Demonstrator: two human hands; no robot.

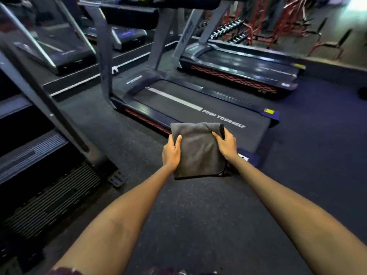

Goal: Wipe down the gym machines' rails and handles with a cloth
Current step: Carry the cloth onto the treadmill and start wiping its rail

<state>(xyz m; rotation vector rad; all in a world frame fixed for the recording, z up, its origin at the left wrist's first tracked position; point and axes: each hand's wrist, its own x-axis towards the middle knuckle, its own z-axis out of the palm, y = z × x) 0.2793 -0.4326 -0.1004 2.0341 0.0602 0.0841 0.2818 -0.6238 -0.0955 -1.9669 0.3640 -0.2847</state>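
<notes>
cloth [198,150] folded, held btwn both hands: left hand [171,153] grips left edge, right hand [225,142] pinches right edge.

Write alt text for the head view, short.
Two bare hands, left hand and right hand, grip opposite edges of a folded grey cloth, held above the dark gym floor. A treadmill with "PUSH YOURSELF" on its belt stands just beyond, more treadmills behind.

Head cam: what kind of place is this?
A gym, most likely: treadmills stand in a row on dark rubber flooring, with a dumbbell rack at the back.
</notes>
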